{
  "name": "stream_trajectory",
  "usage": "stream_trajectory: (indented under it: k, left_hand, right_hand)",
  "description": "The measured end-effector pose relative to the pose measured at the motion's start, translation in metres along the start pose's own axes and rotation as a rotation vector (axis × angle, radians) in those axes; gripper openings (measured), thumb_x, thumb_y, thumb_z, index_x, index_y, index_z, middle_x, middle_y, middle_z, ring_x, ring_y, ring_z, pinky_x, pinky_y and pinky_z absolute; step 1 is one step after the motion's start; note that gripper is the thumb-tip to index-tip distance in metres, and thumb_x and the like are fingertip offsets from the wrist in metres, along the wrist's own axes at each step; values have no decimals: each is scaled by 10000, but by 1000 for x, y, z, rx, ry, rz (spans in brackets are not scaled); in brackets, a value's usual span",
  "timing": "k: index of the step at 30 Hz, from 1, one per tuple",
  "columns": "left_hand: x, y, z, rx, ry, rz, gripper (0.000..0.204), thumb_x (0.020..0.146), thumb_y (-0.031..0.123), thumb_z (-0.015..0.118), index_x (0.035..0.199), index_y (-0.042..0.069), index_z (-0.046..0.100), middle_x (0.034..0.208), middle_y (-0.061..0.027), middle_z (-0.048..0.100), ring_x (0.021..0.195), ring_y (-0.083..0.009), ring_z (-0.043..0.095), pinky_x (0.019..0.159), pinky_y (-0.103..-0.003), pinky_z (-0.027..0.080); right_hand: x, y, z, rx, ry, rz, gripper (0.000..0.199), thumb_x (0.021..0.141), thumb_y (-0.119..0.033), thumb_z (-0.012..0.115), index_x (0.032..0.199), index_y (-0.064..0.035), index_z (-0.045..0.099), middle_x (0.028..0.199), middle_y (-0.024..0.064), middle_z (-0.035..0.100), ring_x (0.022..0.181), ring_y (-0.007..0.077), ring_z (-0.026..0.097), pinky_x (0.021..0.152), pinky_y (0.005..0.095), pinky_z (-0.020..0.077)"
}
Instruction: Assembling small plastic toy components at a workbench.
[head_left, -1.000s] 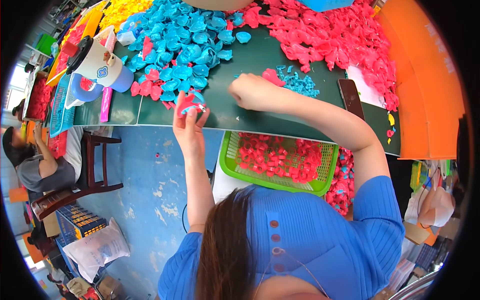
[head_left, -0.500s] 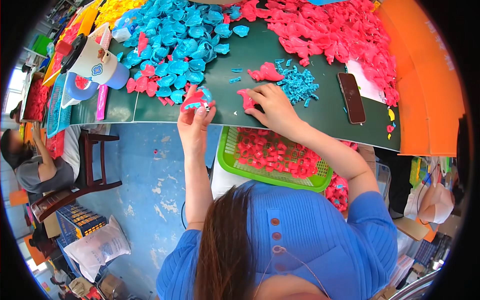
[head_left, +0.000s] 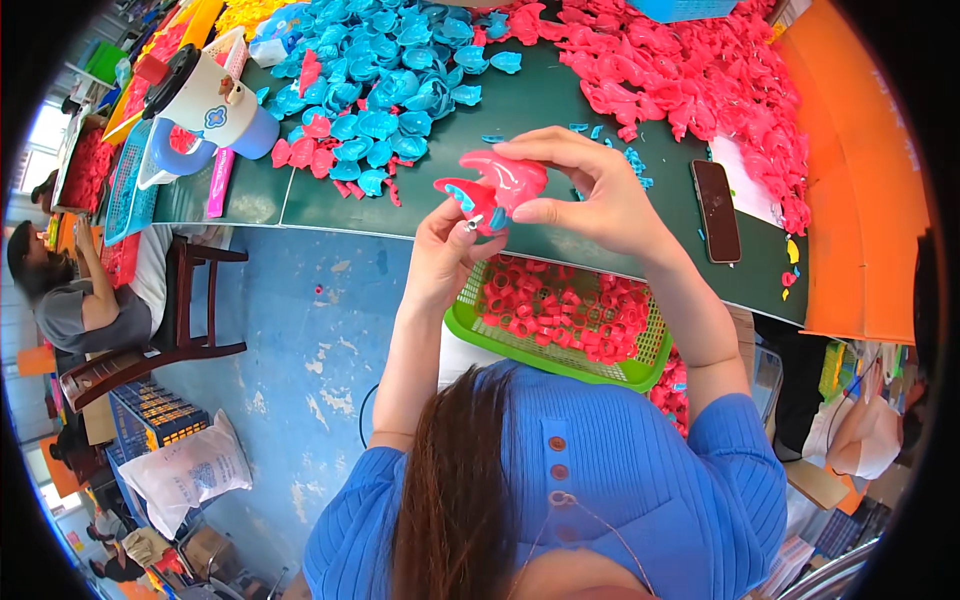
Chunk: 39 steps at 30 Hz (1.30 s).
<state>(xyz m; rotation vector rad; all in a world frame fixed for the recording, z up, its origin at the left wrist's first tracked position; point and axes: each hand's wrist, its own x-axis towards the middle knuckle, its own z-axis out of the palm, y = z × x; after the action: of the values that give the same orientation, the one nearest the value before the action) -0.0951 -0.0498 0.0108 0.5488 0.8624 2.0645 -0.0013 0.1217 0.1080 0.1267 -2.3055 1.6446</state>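
Observation:
Above the table's near edge, my left hand [head_left: 437, 262] pinches a pink plastic toy part [head_left: 458, 190] with a blue toothed strip along it and a small metallic bit near the thumb. From the right, my right hand [head_left: 600, 195] grips a glossy pink curved shell [head_left: 516, 177] between thumb and fingers. The shell meets the toy part; whether the two are joined I cannot tell. Beyond my right hand lie small blue strips [head_left: 637, 165], partly hidden by it.
Blue shells [head_left: 385, 75] and pink shells [head_left: 660, 70] are heaped on the green table [head_left: 262, 195]. A phone [head_left: 716, 212] lies at right, a large jug [head_left: 212, 110] stands at left. A green basket [head_left: 560, 367] of pink rings sits below the edge. Another person [head_left: 85, 300] sits at far left.
My right hand has lifted a pink shell off the table and brought it against the toy part. My left hand has moved right to meet it. The view has shifted slightly.

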Motion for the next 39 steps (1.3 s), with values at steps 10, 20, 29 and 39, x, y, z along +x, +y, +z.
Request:
stream_trajectory:
  k: [10,20,29,39]
  left_hand:
    - [2,1,4,0,-98,-65,470,835,282,627,1171,-16,488,1098,-90,581,1005,-183,580,858,-371,510]
    - [4,0,2,6,-94,-80,460,842,288,616,1150,-36,508,1085,-96,585,997,-188,581,865,-377,504]
    - [6,6,2,105,-99,-109,476,834,339,610,1112,-41,542,1043,-98,603,967,-187,588,846,-377,509]
    - [10,11,5,212,-104,-90,503,816,394,612,1073,-36,564,955,-78,612,889,-169,601,803,-360,526]
  right_hand:
    - [-1,2,7,48,-31,61,477,702,-94,736,1143,-12,572,1115,90,560,1069,169,504,979,311,361]
    - [-3,4,8,67,-42,170,468,715,-92,725,1145,3,567,1116,84,579,1061,142,515,973,306,365]
    - [-8,13,16,25,57,117,423,747,-197,715,1118,-28,601,983,67,602,905,136,568,843,288,438]
    - [-9,11,15,77,83,40,416,735,-150,718,1114,-26,601,981,65,593,935,142,542,877,275,399]
